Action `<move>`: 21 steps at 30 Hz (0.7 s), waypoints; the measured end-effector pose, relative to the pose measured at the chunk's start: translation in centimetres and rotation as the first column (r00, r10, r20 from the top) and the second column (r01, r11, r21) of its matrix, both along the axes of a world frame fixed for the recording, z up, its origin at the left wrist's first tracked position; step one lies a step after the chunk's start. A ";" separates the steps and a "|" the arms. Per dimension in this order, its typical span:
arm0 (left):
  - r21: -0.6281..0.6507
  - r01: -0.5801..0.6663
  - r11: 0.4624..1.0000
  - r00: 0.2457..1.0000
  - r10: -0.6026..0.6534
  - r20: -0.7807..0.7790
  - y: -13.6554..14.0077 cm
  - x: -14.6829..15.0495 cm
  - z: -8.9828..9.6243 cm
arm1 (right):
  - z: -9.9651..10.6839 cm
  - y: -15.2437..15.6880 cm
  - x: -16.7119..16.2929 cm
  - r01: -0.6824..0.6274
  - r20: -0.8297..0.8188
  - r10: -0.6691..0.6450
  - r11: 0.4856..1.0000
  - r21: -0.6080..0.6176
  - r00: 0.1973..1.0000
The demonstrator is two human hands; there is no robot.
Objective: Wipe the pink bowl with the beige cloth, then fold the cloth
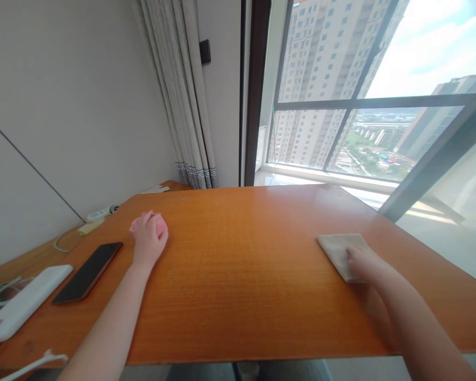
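Near the left side of the wooden table, my left hand [148,241] is closed around a crumpled pink cloth [161,226], which shows past the fingers. Toward the right, my right hand [363,263] has its fingers curled at a flat beige square [335,248], which looks like a folded cloth. It lies on or just over the tabletop; the hand covers its right part, and I cannot see the fingers underneath.
The wooden table [238,270] spans the view. At its left lie a black phone [88,272], a white power bank-like device [26,301], a white cable [39,364] and a power strip [99,214]. A curtain [186,95] and large window [353,100] stand beyond.
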State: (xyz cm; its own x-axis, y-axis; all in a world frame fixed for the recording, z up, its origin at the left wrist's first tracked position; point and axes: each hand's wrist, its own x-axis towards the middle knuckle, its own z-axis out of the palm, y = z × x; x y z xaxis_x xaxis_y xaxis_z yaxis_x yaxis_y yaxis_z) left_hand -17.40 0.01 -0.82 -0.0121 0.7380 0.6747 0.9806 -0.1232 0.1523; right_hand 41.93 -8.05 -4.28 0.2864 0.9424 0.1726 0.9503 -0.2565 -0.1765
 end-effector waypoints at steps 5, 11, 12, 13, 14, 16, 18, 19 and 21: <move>-0.182 0.540 0.821 0.841 -0.524 0.135 -3.9 9.0 1.7 | 2.1 -0.7 -12.0 -0.182 0.112 0.202 0.969 -0.169 0.973; -0.492 0.632 0.598 0.767 -0.575 0.286 -7.4 16.5 -0.3 | 5.3 0.0 -27.1 -0.662 -0.277 0.621 0.745 -0.081 0.733; -0.551 0.570 0.609 0.812 -0.520 0.266 -7.6 16.4 -0.7 | 5.5 0.3 -28.1 -0.706 -0.314 0.655 0.705 -0.072 0.687; -0.606 0.498 0.620 0.856 -0.464 0.229 -7.7 15.7 -0.9 | 5.7 0.8 -28.6 -0.726 -0.338 0.669 0.684 -0.069 0.662; -0.652 0.424 0.628 0.892 -0.413 0.183 -7.9 14.7 -1.0 | 6.0 1.3 -28.7 -0.724 -0.345 0.664 0.686 -0.070 0.663; -0.704 0.323 0.633 0.927 -0.361 0.101 -8.2 11.6 -1.0 | 6.3 2.4 -28.1 -0.670 -0.319 0.622 0.740 -0.062 0.715; -0.713 0.254 0.654 0.948 -0.316 0.048 -8.4 7.7 -0.9 | 6.3 3.4 -27.0 -0.602 -0.287 0.568 0.798 -0.040 0.772; -0.711 0.209 0.672 0.961 -0.276 0.022 -8.4 5.6 -0.9 | 6.1 3.8 -26.4 -0.579 -0.280 0.548 0.815 -0.033 0.788; -0.716 0.103 0.691 0.984 -0.175 -0.028 -8.4 1.5 -1.2 | 5.5 4.6 -25.6 -0.555 -0.281 0.526 0.831 -0.032 0.803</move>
